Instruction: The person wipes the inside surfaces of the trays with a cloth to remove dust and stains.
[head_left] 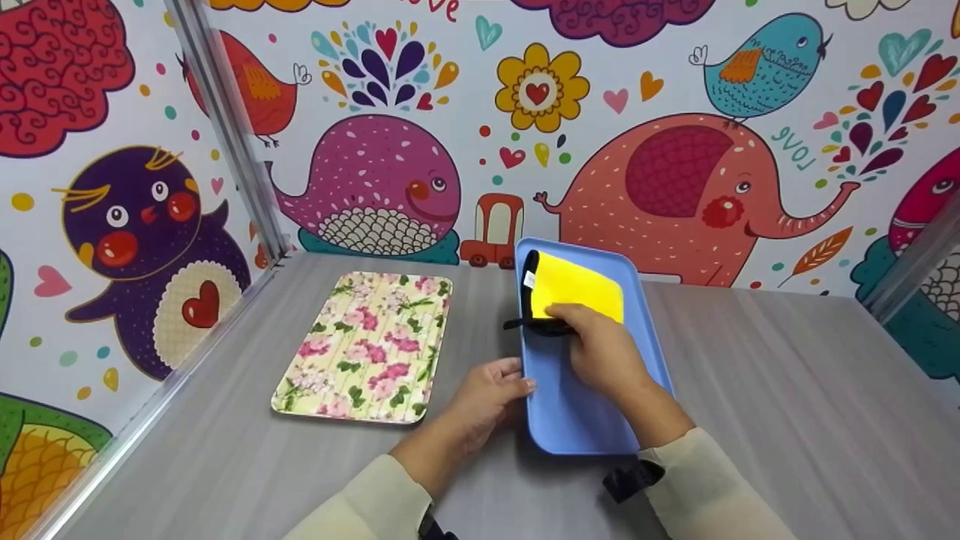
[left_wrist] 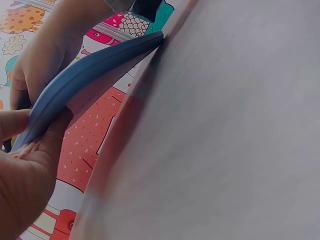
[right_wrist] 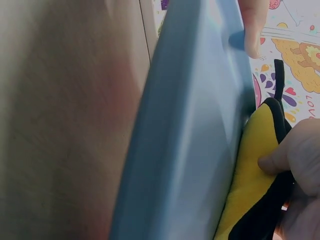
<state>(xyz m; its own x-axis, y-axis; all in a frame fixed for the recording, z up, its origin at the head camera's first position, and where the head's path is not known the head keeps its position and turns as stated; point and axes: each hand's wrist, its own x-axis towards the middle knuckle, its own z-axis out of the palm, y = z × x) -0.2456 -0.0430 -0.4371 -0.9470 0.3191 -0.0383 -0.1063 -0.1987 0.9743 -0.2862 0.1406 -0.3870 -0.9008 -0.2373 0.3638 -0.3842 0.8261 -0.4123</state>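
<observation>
A blue tray (head_left: 577, 420) is raised at a tilt off the table, as the left wrist view shows its edge up from the surface. My left hand (head_left: 484, 394) grips the tray's left rim, thumb on the upper side and fingers beneath. On the tray's inner face lies a folded yellow cloth (head_left: 581, 283) with black edging, a small white tag and a black loop. My right hand (head_left: 607, 349) holds this cloth against the tray; in the right wrist view the thumb presses on the yellow cloth (right_wrist: 250, 165) and the other fingers are partly hidden.
A floral tray (head_left: 367, 345) with pink flowers lies flat on the grey table (head_left: 787, 420), left of my hands. Walls printed with cartoon animals stand behind and to the left, with a metal post (head_left: 225, 127) at the back left corner.
</observation>
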